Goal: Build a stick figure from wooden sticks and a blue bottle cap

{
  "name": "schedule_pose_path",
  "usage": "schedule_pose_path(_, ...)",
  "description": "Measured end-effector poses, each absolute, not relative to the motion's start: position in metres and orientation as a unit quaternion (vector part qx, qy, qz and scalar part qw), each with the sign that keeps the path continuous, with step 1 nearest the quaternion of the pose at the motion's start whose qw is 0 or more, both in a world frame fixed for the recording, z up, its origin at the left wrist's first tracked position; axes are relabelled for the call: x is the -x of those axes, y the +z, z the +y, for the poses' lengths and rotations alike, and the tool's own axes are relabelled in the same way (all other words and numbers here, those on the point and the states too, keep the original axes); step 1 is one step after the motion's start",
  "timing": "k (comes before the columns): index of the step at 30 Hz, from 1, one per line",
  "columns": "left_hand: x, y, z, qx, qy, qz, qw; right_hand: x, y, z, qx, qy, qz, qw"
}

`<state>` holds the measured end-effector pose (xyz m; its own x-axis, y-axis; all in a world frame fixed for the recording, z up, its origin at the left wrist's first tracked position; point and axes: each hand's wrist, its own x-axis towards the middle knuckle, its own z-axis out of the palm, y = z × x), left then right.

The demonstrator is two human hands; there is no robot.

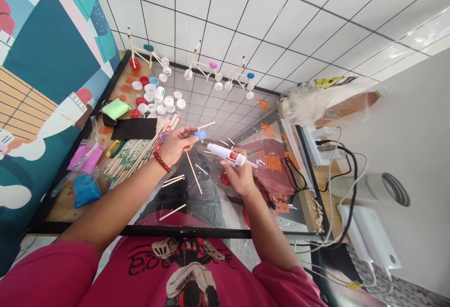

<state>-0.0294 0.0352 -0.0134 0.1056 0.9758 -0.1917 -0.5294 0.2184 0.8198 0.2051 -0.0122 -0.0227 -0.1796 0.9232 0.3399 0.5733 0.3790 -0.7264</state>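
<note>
My left hand (180,142) pinches a small light-blue piece (200,134) that looks like a bottle cap or a lump of clay; a thin wooden stick (206,125) stands out from it. In my right hand (239,173) is a white glue gun (227,153), its nozzle pointing left at the blue piece, a short gap away. A clear glue stick (251,164) pokes out of the gun's rear. Below my hands, several loose sticks (194,172) lie on the glass tabletop (211,204).
White, red and blue bottle caps (160,101) are heaped at the back left. Bundled chopsticks (131,159), a black card (134,129) and clay bags (87,190) lie left. Three stick-and-cap models (202,70) stand along the tiled wall. Cables (346,171) and a power strip (318,145) are right.
</note>
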Motion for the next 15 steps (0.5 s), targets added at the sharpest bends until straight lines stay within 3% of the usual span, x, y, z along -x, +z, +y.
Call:
schedule_pose_path(6, 0.0308, -0.0150, 0.0364, -0.295, 0.551, 0.375, 0.685, -0.2056, -0.0245, -0.0114, 0.523, 0.227, -0.719, 0.397)
schedule_pose_path(15, 0.0307, -0.0144, 0.0370, -0.281, 0.553, 0.380, 0.687, -0.2079, -0.0316, -0.0150, 0.474, 0.328, -0.653, 0.491)
